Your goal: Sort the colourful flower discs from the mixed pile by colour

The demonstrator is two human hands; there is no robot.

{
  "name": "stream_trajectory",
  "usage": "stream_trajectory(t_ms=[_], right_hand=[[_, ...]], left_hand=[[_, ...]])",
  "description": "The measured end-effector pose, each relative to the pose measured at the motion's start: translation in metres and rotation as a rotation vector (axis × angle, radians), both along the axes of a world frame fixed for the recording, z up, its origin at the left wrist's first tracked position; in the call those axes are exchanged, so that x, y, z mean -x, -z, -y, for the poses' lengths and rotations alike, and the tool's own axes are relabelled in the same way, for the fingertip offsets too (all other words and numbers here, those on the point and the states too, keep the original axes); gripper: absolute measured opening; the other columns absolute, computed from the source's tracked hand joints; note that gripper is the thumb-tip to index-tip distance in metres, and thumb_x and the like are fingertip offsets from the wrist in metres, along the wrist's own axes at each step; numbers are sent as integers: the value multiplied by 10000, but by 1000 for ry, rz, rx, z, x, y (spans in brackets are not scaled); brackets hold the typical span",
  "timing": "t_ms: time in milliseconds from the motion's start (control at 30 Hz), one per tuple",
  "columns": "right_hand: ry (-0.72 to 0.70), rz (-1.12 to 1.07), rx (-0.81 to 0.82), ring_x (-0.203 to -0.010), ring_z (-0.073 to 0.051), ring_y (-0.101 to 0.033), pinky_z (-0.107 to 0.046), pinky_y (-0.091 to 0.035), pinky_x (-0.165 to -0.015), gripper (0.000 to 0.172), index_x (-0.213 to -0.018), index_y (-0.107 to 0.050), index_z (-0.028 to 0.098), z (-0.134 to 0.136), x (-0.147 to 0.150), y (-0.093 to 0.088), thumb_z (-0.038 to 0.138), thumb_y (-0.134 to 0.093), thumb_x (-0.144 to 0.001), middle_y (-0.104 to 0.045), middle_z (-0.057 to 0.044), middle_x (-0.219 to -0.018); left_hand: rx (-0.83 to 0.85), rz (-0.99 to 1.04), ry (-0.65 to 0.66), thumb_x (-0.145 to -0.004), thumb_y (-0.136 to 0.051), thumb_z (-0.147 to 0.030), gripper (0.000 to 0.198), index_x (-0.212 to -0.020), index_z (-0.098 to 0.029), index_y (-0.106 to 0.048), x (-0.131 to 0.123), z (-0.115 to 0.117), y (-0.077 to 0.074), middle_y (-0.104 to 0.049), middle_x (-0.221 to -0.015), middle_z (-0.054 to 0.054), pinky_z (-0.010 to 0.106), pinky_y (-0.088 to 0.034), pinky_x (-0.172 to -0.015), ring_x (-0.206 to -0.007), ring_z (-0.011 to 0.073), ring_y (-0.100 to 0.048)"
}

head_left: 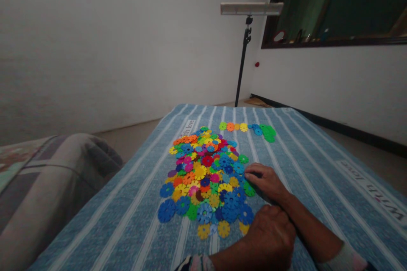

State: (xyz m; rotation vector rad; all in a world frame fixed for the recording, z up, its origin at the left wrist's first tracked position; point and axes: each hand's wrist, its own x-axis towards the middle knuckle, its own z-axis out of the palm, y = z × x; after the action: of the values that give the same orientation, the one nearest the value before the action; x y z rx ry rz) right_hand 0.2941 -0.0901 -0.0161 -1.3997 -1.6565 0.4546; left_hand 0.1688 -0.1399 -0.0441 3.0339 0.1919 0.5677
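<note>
A pile of colourful notched plastic discs (200,172), like flower-shaped snap-together pieces, lies on the striped cloth. My left hand (270,230) is closed in a fist at the pile's near right corner, its fingers turned away from view. Just beyond it, my right hand (267,181) rests at the pile's right edge with bent fingers held together. Its fingertips meet the blue discs, beside a green disc (249,189). Whatever either hand may hold is hidden. Farther back lies a row of joined discs (237,127), ending at the right in a green cluster (269,132).
The blue cloth with white stripes (127,203) covers a long table. Behind it stands a black tripod (243,59) with a flat white panel (251,9) on top. Grey draped fabric (70,178) sits to the left. A dark-framed window (343,4) is at the upper right.
</note>
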Motion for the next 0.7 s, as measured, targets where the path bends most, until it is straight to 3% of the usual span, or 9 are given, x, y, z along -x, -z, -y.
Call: stream_trajectory(t_ms=[167, 400, 567, 700], right_hand=[[80, 65, -2, -792, -174, -634, -283, -483, -757, 195, -817, -722, 212, -15, 1, -3, 304, -551, -834, -697, -32, -831], [134, 423, 48, -893, -205, -606, -300, -429, -779, 241, -1024, -707, 236, -56, 6, -11, 285, -529, -871, -690, -60, -917], [143, 611, 93, -815, -194, -579, -272, -361, -673, 219, -820, -703, 237, -68, 13, -16, 338, -526, -899, -650, -49, -822], [104, 611, 116, -788, -186, -582, -262, -327, -638, 193, -734, -667, 218, -70, 13, -23, 295, -562, -876, -641, -35, -800]], left_hand=[[40, 14, 10, -830, -557, -279, 216, -981, -124, -564, -1, -3, -1, -631, -962, 95, 331, -451, -783, -899, 203, -555], [22, 75, -30, -851, -533, -292, 198, -955, -132, -582, -5, -8, 5, -645, -930, 97, 345, -445, -794, -894, 211, -562], [-19, 121, -46, -848, -536, -286, 211, -975, -134, -606, -14, -12, 22, -665, -903, 99, 349, -444, -770, -889, 220, -575], [-39, 217, -39, -834, -540, -275, 168, -862, -130, -619, -16, -16, 24, -654, -774, 83, 346, -448, -679, -786, 211, -582]])
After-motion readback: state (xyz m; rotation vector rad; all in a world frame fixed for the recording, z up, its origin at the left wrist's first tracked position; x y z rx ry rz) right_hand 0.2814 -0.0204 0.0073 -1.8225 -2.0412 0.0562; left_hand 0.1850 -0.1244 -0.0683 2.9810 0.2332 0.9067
